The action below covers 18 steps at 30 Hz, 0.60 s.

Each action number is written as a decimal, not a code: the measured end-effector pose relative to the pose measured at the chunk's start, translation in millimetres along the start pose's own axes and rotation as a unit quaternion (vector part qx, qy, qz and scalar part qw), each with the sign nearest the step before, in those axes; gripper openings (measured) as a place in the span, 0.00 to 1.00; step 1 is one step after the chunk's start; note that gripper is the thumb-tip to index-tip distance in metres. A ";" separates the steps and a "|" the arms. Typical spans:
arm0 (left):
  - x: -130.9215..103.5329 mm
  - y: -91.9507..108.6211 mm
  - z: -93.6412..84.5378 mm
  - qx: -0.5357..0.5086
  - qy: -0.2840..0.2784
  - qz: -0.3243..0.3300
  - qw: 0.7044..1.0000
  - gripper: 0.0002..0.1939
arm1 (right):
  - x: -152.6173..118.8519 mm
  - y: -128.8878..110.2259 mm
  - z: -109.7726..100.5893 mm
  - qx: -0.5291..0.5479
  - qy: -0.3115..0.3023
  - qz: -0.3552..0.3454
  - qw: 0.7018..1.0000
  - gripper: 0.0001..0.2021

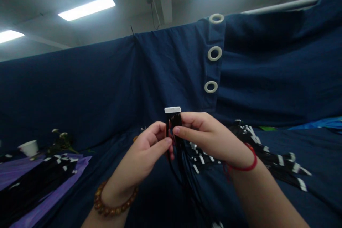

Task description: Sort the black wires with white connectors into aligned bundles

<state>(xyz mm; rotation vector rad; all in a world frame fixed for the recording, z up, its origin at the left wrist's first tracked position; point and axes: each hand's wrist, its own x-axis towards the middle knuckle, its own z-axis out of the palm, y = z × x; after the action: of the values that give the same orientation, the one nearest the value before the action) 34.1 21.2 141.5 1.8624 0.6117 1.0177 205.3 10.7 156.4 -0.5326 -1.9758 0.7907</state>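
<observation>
A white multi-pin connector (172, 109) points upward at the centre, with a bundle of black wires (184, 171) hanging below it. My right hand (205, 133) pinches the bundle just under the connector, thumb in front. On the left side, my left hand (152, 146) has thumb and fingers closed on a black wire at the edge of the same bundle. The lower ends of the wires drop into shadow between my forearms.
More black cables with white connectors (280, 160) lie on the blue cloth at the right. At the left are a purple bag (80, 167) with black cables, a white cup (29, 148) and small flowers (63, 135). A blue curtain (107, 85) hangs behind.
</observation>
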 end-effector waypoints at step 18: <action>-16.1 3.5 9.5 -0.087 -0.084 -0.077 0.990 0.14 | -3.5 4.3 -5.4 0.180 -0.095 0.024 0.979 0.06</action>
<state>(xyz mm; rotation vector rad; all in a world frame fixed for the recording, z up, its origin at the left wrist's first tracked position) 33.4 3.1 135.7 1.6987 0.5390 0.7802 211.9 13.1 153.4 -0.2981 -1.9341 1.2381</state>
